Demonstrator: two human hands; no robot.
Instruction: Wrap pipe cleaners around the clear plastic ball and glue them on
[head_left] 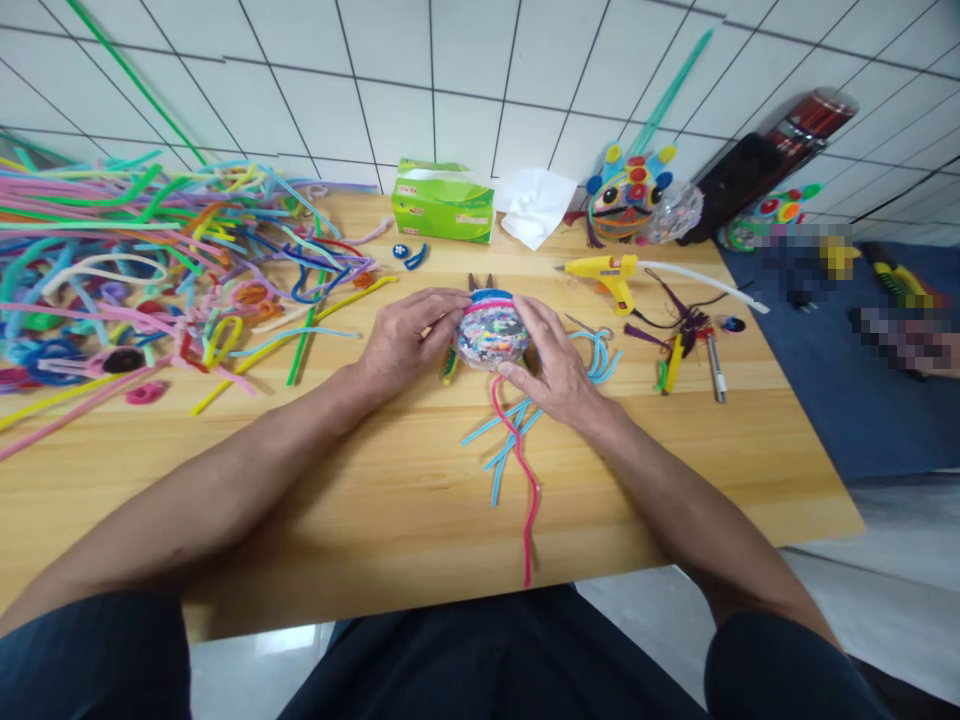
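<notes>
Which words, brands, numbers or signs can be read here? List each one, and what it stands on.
None can be read with certainty.
Green, box-shaped tissue pack: red and pale printing, too small and blurred to read.
Yellow plastic glue gun: a small reddish mark on its handle, too small to read.
Multicoloured, shiny round ball between the hands: no readable text.

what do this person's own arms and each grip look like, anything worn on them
The left grip and right grip are ungloved, with no ring to be seen. The forearms are bare, with no watch or bracelet. Above them are short, dark navy sleeves with no visible print.
</notes>
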